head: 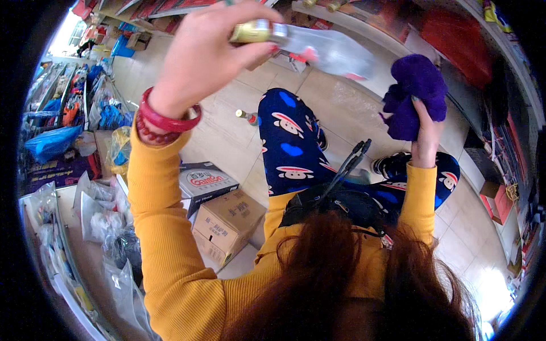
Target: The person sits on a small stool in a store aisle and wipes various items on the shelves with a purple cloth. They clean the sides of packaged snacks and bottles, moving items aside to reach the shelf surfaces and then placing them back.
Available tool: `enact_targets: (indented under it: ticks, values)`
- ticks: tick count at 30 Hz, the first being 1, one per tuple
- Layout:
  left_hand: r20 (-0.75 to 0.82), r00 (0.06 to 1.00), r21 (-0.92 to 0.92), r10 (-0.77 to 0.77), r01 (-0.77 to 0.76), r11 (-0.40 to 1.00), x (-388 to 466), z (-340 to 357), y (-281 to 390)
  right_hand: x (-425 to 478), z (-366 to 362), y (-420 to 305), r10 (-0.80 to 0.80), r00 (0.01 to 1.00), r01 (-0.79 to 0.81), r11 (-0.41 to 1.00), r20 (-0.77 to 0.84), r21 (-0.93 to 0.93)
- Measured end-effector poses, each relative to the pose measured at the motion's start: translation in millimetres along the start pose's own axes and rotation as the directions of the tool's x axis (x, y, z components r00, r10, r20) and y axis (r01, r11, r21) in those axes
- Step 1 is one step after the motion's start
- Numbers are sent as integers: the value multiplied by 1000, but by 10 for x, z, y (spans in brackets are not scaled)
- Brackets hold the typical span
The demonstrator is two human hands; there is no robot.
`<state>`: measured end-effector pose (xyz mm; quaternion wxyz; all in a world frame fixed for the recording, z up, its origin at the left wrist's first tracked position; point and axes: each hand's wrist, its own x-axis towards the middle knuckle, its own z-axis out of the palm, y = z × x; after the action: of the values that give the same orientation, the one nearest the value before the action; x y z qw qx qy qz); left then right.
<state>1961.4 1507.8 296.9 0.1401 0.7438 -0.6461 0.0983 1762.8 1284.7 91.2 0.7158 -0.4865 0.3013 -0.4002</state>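
Note:
My left hand (pixel 213 51), with red bangles at the wrist, is raised at the upper left. Its fingers are closed around the neck of a clear glass bottle (pixel 328 49) with a gold cap (pixel 251 32). The bottle lies sideways, base pointing right, and is slightly blurred; it has red marks. On the right, my right hand (pixel 426 123) holds up a bunched purple cloth (pixel 416 93), apart from the bottle. Another gold-capped bottle (pixel 247 116) is on the tiled floor beside my knee, partly hidden by it.
Cardboard boxes (pixel 228 221) stand at my left side. Racks of plastic-wrapped goods (pixel 102 102) line the left. A shelf (pixel 354 25) with more gold-capped bottles curves across the top right. A red open box (pixel 495 202) sits low at the right.

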Motion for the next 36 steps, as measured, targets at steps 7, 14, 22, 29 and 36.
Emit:
enact_targets:
  ticks: [7, 14, 22, 29, 36]
  values:
    - [70, 771, 80, -633, 628, 774, -1036, 187, -1079, -146, -280, 447, 215, 970, -225, 971, -116, -79]
    - [284, 167, 125, -944, 970, 210, -2335, 1655, -2493, -370, -365, 938, 383, 923, -380, 923, -41, 66]
    - [183, -161, 287, -970, 952, -104, -3168, 2860, -2749, -416, -456, 1151, 544, 835, -547, 837, -83, -21]
    - [230, -260, 265, -938, 944, -197, -3505, 3132, -2613, -397, -403, 1270, 571, 817, -575, 818, -80, -31]
    - [285, -194, 198, -939, 970, -140, -3550, 3498, -2701, -451, -429, 1247, 401, 909, -409, 911, -119, -56]
